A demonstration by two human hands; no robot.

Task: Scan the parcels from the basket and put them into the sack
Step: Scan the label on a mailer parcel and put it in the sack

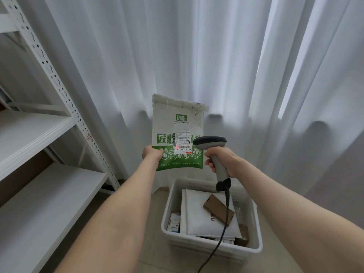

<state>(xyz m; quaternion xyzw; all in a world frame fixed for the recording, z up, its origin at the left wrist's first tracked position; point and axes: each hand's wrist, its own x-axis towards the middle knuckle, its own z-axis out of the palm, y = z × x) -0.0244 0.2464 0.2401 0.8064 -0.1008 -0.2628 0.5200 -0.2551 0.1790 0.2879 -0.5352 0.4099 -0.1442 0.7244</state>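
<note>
My left hand [152, 155] pinches the lower left edge of a white and green parcel bag [177, 119] and holds it upright in front of the curtain. A shipping label [182, 142] on the bag shows a red scan dot. My right hand [222, 160] grips the grey handle of a barcode scanner [209, 142], whose dark head points at the label from the right. Below, a white basket [254, 247] on the floor holds a large white padded envelope [199, 213], a flat brown cardboard parcel [217, 208] and several smaller parcels. No sack is in view.
A white metal shelving rack [59, 123] stands at the left with bare boards. White curtains [216, 56] fill the background. The scanner's black cable [222, 231] hangs down across the basket to the floor.
</note>
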